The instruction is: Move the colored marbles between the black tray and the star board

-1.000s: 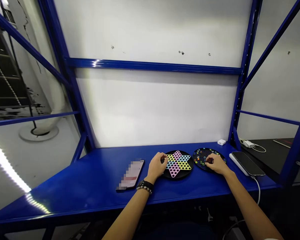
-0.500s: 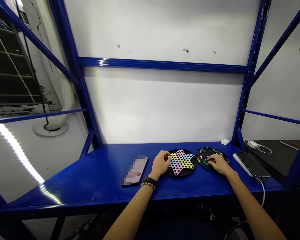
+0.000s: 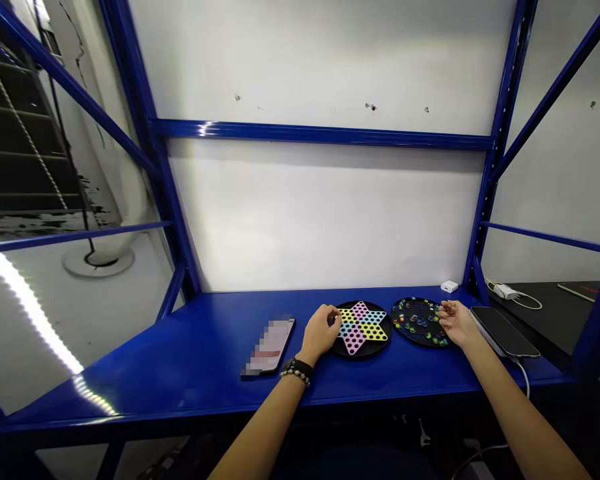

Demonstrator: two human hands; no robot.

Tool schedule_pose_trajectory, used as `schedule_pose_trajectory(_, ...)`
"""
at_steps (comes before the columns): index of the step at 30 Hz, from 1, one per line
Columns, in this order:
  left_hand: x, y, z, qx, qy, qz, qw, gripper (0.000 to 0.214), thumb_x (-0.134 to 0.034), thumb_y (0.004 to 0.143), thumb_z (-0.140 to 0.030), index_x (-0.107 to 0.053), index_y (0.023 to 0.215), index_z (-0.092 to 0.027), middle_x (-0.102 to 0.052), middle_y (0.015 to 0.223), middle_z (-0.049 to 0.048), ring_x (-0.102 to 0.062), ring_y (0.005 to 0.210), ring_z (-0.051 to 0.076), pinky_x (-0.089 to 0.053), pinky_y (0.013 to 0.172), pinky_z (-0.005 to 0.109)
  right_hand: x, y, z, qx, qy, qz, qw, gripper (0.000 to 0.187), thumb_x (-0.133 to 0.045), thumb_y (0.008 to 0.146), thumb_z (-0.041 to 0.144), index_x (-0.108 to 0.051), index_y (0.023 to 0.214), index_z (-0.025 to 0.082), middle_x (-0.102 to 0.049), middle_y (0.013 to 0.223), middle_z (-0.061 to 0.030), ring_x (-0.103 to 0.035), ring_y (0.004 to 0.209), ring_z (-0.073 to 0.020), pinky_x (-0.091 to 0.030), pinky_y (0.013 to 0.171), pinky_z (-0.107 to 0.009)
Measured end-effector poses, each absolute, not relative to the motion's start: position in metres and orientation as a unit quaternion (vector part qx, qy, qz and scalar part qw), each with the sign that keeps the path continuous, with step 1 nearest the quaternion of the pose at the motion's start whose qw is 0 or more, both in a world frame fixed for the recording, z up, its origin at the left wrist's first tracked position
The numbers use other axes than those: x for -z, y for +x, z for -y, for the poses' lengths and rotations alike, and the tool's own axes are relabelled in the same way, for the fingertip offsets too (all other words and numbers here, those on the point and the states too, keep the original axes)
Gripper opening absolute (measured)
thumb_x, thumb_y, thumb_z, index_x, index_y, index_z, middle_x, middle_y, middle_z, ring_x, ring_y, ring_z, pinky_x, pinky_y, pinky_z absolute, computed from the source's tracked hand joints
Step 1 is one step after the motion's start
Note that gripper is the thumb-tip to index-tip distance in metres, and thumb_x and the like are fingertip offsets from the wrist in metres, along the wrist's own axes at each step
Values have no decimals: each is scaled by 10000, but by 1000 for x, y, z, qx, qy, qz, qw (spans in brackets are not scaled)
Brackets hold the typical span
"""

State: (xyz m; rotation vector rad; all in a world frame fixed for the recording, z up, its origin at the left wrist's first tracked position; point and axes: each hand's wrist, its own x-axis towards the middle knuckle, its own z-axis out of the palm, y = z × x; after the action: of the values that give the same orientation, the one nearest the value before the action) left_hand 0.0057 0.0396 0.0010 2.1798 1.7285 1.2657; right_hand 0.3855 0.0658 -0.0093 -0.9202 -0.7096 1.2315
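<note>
- Left hand (image 3: 321,330): at the left edge of the game board (image 3: 362,327), fingers curled inward. Whether the fingertips meet, or grip anything, cannot be told from this view; contact with the board is likewise unclear.
- Left wrist: wears a black band (image 3: 300,366) and a beaded bracelet (image 3: 295,379).
- Right hand (image 3: 459,322): at the right edge of the marble tray (image 3: 425,343), palm turned partly inward, fingers bent and bunched near one another. Whether they are clamped on a marble cannot be told.
- Game board: round and black, bearing a six-pointed star in pink, yellow and light blue with rows of dark holes. It lies flat on the blue shelf (image 3: 190,363), between the left hand and the marble tray.
- Marble tray: round and black, flat on the shelf just beside the board, on its right. Many small coloured marbles (image 3: 403,319) lie scattered across it.
- Left of the left hand: a phone (image 3: 275,345) lies face up, its lit screen partly blurred out.
- Right of the right hand: a dark-screened device (image 3: 507,331) rests on a white slab (image 3: 493,343); a white cable (image 3: 527,385) hangs over the shelf's front edge.
- Rear of shelf: a small white box (image 3: 449,287) sits near the right-hand post (image 3: 481,213).
</note>
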Motion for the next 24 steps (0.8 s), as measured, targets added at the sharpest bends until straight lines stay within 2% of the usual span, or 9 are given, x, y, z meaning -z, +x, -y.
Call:
schedule_pose_trajectory(2, -2, 6, -39, -413, 713, -565, 49, 114, -506, 848, -286, -600, 814, -230, -631, 837, 11, -620, 801, 175, -482, 743, 295, 11, 380, -68, -508, -453, 363, 636, 204, -609, 794, 369, -512, 736, 199, -399, 530, 74, -338, 395, -66, -205, 345, -179)
schedule_pose_trajectory(4, -3, 6, -38, -409, 713, -567, 54, 112, -505, 844, -283, -598, 811, -231, -634, 842, 13, -618, 801, 175, -478, 730, 290, 11, 371, -71, -454, -498, 420, 608, 257, -618, 798, 423, -513, 714, 204, -347, 494, 91, -303, 392, -72, -196, 378, -202)
schedule_pose_trajectory(6, -4, 6, -36, -403, 713, -572, 55, 114, -499, 846, -282, -596, 814, -232, -634, 848, 15, -613, 797, 175, -471, 711, 286, 8, 360, -72, -352, -556, 521, 544, 291, -598, 819, 449, -514, 677, 209, -405, 495, 62, -391, 441, -106, -260, 437, -229)
schedule_pose_trajectory(10, -5, 6, -35, -398, 713, -575, 53, 117, -497, 846, -274, -602, 821, -230, -631, 848, 14, -608, 792, 177, -468, 709, 293, 1, 339, -70, -71, -646, 698, 299, 294, -578, 845, 463, -524, 690, 219, -627, 700, -41, -602, 710, -219, -370, 606, -293)
schedule_pose_trajectory(14, -4, 6, -35, -398, 714, -574, 51, 115, -498, 851, -273, -599, 815, -230, -631, 852, 14, -609, 796, 176, -469, 713, 294, 2, 328, -69, -8, -660, 734, 161, 248, -590, 866, 399, -543, 718, 207, -681, 840, -98, -649, 825, -264, -396, 673, -318)
schedule_pose_trajectory(17, -3, 6, -35, -398, 713, -574, 49, 116, -501, 851, -272, -604, 818, -229, -631, 852, 13, -613, 799, 175, -470, 709, 288, 5, 330, -73, -44, -651, 733, 189, 292, -590, 870, 394, -515, 661, 204, -657, 768, -82, -637, 752, -236, -402, 654, -311)
schedule_pose_trajectory(19, -3, 6, -35, -399, 714, -573, 49, 114, -503, 847, -267, -606, 815, -229, -630, 845, 9, -616, 799, 173, -471, 714, 286, 2, 333, -80, -127, -630, 713, 282, 395, -550, 884, 481, -455, 607, 215, -567, 621, -28, -578, 619, -189, -388, 587, -289)
schedule_pose_trajectory(22, -4, 6, -35, -399, 716, -571, 46, 110, -503, 847, -264, -599, 809, -228, -628, 835, 4, -613, 783, 169, -468, 708, 283, -9, 337, -96, -289, -578, 627, 436, 464, -407, 916, 598, -391, 624, 238, -389, 506, 47, -397, 431, -117, -325, 446, -251)
schedule_pose_trajectory(24, -5, 6, -35, -398, 717, -571, 44, 108, -502, 846, -260, -598, 808, -227, -627, 838, 5, -609, 782, 168, -465, 704, 280, -17, 337, -109, -331, -560, 589, 478, 444, -309, 946, 576, -380, 657, 245, -367, 507, 60, -332, 390, -101, -303, 397, -235)
